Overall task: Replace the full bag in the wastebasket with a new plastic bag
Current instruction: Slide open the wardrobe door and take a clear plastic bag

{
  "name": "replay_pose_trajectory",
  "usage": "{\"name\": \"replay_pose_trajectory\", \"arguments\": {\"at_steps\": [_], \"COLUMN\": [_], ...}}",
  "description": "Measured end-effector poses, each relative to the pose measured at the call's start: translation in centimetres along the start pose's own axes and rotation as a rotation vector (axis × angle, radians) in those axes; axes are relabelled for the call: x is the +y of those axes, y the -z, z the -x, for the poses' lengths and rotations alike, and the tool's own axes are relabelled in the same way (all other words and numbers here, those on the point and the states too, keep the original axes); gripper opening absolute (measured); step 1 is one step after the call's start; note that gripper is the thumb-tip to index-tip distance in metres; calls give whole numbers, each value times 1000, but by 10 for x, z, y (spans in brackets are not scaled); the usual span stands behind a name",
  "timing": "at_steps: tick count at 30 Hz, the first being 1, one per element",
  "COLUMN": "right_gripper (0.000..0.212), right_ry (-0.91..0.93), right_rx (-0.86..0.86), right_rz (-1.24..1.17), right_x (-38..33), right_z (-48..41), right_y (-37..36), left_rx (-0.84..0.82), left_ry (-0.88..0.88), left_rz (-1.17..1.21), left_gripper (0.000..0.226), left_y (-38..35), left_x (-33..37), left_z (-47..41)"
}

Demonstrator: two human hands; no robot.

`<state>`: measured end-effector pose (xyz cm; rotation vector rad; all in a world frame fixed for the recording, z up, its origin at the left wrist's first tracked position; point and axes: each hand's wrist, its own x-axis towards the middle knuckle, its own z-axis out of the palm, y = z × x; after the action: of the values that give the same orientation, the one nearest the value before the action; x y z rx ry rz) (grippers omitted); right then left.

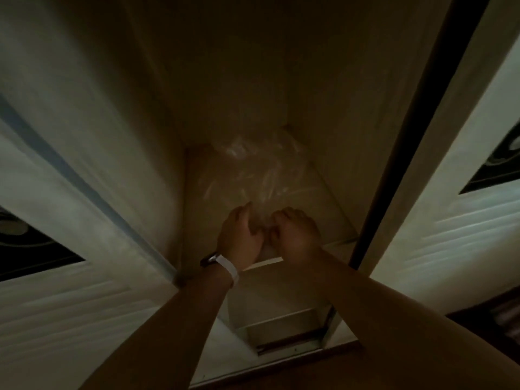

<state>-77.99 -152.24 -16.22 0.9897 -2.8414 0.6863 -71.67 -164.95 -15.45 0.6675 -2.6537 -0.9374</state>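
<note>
A crumpled clear plastic bag (pixel 253 170) lies on a pale shelf (pixel 329 215) inside a dim, open cupboard. Both my hands reach onto that shelf side by side. My left hand (pixel 240 235), with a white band on its wrist, has its fingers curled round the near edge of the plastic. My right hand (pixel 295 232) curls its fingers on the same edge, close beside the left. The view is dark and blurred, and no wastebasket shows.
An open cupboard door (pixel 84 164) stands at the left and another door edge (pixel 422 136) at the right. Lower shelves (pixel 281 322) sit below my forearms. Dark panels (pixel 28 249) flank the far left and right.
</note>
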Motion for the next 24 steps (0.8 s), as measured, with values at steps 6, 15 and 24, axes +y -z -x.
{"name": "replay_pose_trajectory", "arguments": {"at_steps": [6, 15, 24], "right_gripper": [21, 13, 10], "right_ry": [65, 220, 165], "right_rx": [50, 66, 169], "right_rz": [-58, -342, -359], "right_x": [12, 17, 4], "right_z": [7, 45, 85], "right_y": [-6, 28, 89], "left_rx": [39, 156, 168], "left_ry": [-82, -236, -575], "left_rz": [-347, -385, -290], "left_gripper": [37, 34, 15], "left_y": [-7, 3, 32], "left_x": [-10, -2, 28], "left_z": [-3, 22, 66]}}
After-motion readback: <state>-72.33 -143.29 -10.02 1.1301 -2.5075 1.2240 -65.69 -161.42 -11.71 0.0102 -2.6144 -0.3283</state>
